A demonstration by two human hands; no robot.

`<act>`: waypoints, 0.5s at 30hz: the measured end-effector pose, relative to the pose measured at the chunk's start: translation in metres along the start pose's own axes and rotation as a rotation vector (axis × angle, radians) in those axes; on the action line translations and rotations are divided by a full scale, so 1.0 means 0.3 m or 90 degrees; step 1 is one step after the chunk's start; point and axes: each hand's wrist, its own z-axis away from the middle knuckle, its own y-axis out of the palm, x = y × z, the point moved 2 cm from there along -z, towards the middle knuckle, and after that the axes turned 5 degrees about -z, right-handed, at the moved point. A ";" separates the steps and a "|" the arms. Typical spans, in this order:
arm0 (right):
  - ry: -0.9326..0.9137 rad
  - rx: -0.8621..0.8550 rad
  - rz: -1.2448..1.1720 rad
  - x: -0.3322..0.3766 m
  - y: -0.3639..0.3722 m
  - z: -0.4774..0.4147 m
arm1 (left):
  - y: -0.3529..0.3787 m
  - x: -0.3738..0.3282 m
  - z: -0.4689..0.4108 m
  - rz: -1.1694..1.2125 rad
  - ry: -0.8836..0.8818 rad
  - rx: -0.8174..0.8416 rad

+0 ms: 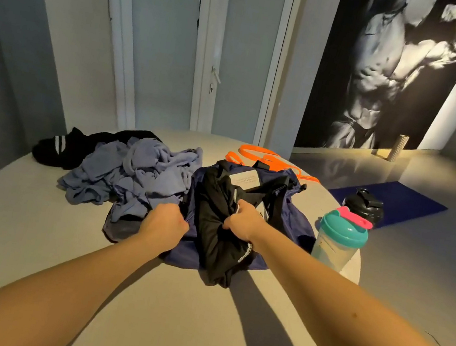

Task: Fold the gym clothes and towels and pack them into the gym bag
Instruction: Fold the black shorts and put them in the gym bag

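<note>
My right hand [243,221] clenched the black garment [209,239] over the navy gym bag [298,230]; my left hand [165,224] seemingly gripped its rim. Beyond my fingers [240,209], its white label [242,179] was unreadable. Lavender towels [144,177] lay left of them on the table [58,241], a shaker bottle [339,239] right.

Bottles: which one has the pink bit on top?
The clear bottle with the teal lid, right beside the gym bag. The other bottle, behind it, is all black.

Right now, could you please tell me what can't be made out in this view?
Gym bag interior: head view, covered by the black garment the right hand holds.
Left hand grip: head view, knuckles hide what it holds.
White label print: head view, too small.
Black shaker base: head view, behind the teal-lidded bottle.
</note>
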 end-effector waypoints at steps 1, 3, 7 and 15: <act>0.001 0.008 -0.007 0.007 0.023 0.033 | -0.018 0.027 0.028 -0.006 0.002 -0.007; -0.001 0.026 -0.032 0.014 0.066 0.096 | -0.056 0.085 0.084 -0.027 0.006 -0.017; 0.013 0.067 -0.097 0.095 0.040 0.212 | -0.145 0.190 0.152 -0.078 0.006 0.001; -0.063 -0.092 -0.009 0.315 -0.218 0.235 | -0.178 -0.016 0.164 -0.006 0.190 -0.061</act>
